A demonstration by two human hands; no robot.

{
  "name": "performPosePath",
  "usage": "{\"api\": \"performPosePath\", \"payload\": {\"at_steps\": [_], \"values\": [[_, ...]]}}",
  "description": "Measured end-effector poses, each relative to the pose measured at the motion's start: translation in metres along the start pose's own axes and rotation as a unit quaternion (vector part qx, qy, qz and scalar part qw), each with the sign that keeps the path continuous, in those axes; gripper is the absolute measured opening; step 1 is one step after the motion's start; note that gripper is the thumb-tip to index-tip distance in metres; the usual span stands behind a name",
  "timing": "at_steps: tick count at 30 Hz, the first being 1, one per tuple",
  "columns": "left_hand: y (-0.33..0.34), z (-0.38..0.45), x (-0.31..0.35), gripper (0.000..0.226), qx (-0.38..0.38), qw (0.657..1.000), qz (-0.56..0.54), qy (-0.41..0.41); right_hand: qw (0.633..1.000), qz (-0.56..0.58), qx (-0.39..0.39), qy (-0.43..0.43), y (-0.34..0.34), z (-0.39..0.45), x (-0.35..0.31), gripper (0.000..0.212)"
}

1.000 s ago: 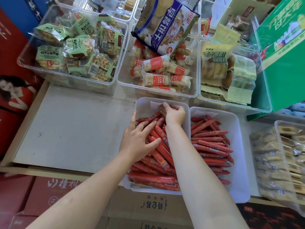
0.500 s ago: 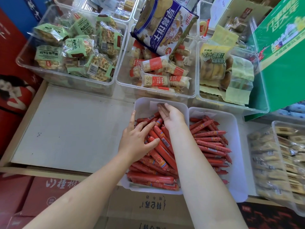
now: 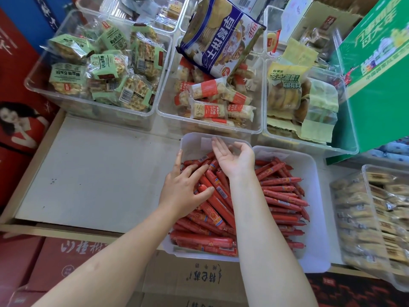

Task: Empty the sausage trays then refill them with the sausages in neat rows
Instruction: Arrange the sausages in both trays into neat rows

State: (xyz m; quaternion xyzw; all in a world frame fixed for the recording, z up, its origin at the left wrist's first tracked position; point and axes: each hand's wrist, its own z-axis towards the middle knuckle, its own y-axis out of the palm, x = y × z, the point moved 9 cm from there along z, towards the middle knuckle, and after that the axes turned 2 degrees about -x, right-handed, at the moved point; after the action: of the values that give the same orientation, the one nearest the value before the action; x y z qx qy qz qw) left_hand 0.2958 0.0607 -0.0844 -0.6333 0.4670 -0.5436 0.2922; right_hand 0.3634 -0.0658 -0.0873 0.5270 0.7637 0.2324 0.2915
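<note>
While my left hand [image 3: 184, 191] rests spread on the sausages [image 3: 212, 196] and my right hand [image 3: 232, 159] hovers open-palmed just beyond, I should scoop bundles from the left tray [image 3: 194, 142] beneath both grips.

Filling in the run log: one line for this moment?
left hand on sausages | right hand open, palm up | left tray full | phase: emptying

Red sausages [image 3: 281, 196], white trays [image 3: 314, 218]

Shop shelf in even daylight
A pale shelf board [image 3: 93, 173] with a wooden edge [image 3: 66, 230], red cartons [image 3: 44, 262] stacked below
</note>
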Motion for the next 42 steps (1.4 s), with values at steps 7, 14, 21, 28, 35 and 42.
{"api": "performPosePath", "payload": {"at_steps": [7,14,21,28,35,42], "values": [[0.001,0.0,0.0,0.073,-0.01,1.0,-0.001,0.002,0.979,-0.185,0.007,-0.081,0.002,-0.007,-0.015,0.017],[0.004,0.003,-0.002,0.077,0.015,1.0,-0.009,0.013,0.489,-0.81,-0.016,-0.324,-0.046,-0.074,-0.023,0.038],[-0.011,-0.012,-0.017,0.071,0.062,0.98,-0.186,-0.012,0.308,-0.918,-0.002,-0.249,-0.096,-0.09,0.01,0.111],[0.014,-0.09,-0.063,0.066,0.007,0.969,-0.226,-0.1,0.33,-0.918,0.059,-0.21,-0.097,-0.105,0.03,0.105],[0.0,-0.107,-0.07,0.036,-0.002,0.981,-0.167,-0.1,0.339,-0.92,0.042,-0.191,-0.099,-0.122,0.055,0.098],[0.002,-0.121,-0.066,0.039,-0.035,0.967,-0.222,-0.118,0.281,-0.945,0.021,-0.167,-0.088,-0.121,0.054,0.086]]}}
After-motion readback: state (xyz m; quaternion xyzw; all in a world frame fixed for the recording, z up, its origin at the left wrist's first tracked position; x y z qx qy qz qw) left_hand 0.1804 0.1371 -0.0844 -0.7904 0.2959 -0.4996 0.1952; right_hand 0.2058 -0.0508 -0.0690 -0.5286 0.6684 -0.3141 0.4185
